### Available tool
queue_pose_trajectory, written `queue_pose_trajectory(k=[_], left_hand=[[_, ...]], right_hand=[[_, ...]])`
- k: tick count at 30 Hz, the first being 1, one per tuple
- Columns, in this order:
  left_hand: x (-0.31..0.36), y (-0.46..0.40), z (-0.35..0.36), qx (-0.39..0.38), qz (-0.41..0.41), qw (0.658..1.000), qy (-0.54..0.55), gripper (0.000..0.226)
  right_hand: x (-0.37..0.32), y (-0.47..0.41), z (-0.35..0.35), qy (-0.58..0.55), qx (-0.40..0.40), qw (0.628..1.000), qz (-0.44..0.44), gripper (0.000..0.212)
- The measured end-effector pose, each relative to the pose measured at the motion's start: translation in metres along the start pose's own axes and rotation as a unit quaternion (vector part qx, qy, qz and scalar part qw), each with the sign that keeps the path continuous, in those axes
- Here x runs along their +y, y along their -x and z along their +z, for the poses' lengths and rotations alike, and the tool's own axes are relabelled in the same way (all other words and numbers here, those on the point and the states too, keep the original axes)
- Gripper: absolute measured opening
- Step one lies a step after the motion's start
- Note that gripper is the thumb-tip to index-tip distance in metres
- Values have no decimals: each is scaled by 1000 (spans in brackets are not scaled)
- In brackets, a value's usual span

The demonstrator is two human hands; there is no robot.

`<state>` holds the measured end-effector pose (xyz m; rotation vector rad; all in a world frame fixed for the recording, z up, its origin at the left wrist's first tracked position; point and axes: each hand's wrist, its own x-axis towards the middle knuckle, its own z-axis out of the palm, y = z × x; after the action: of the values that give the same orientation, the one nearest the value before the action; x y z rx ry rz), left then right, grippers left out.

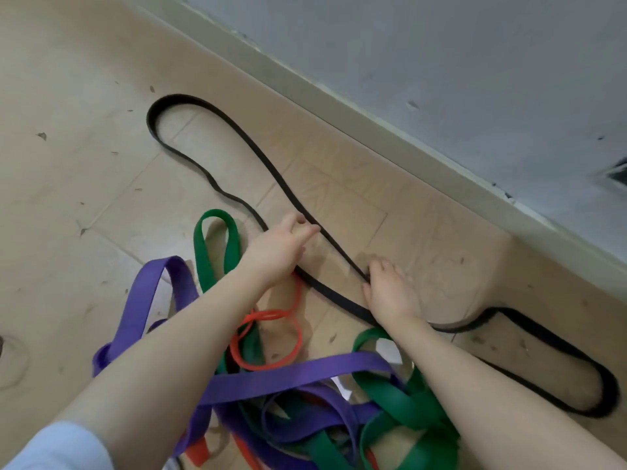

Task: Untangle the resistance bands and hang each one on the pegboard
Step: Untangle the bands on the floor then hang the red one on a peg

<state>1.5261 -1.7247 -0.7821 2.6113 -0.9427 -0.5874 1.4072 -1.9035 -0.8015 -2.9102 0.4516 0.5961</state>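
A long black band (237, 130) lies spread over the floor in a big loop, from far left to near right. My left hand (280, 247) rests on it where two runs cross, fingers extended on the strand. My right hand (390, 293) pinches another run of the same black band between thumb and fingers. Below my arms lies a tangled heap: a wide purple band (288, 378), a green band (400, 405) with one loop (213, 239) standing up, and a thin red-orange band (268, 337). No pegboard is in view.
The floor is beige tile with dark specks. A pale baseboard (373, 120) and grey wall (441, 62) run diagonally across the top right. A white scrap (388, 349) lies amid the heap. A dark vent-like patch (617, 174) sits on the wall at right.
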Motion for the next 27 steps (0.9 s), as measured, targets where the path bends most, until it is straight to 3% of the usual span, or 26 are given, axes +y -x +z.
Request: queue_pose_trajectory(k=[3, 5, 7, 10, 13, 15, 18, 21, 24, 27], left_hand=[[24, 1, 17, -53, 64, 995, -61, 51], [38, 5, 22, -37, 141, 984, -107, 53], [48, 12, 26, -39, 226, 959, -166, 58], [45, 19, 34, -157, 206, 933, -248, 58], [49, 21, 33, -95, 223, 929, -280, 34], [46, 16, 41, -36, 235, 932, -273, 35], [53, 8, 43, -13, 240, 929, -282, 35], [54, -2, 38, -25, 236, 927, -291, 11], [50, -10, 32, -51, 220, 932, -284, 30], [54, -17, 30, -96, 234, 918, -304, 27]], right_hand=[[0, 10, -6, -8, 35, 995, -90, 13], [4, 25, -7, 2, 49, 985, -164, 23], [23, 41, -5, -18, -3, 989, -147, 44], [83, 63, -6, -11, -68, 993, -96, 62], [127, 76, -8, 66, -113, 983, -126, 75], [140, 78, -7, 103, -120, 980, -123, 81], [149, 78, -2, 138, -100, 977, -132, 74], [161, 78, 6, 146, -34, 975, -162, 65], [166, 78, 13, 151, 14, 975, -163, 64], [163, 73, 15, 180, 34, 973, -142, 64]])
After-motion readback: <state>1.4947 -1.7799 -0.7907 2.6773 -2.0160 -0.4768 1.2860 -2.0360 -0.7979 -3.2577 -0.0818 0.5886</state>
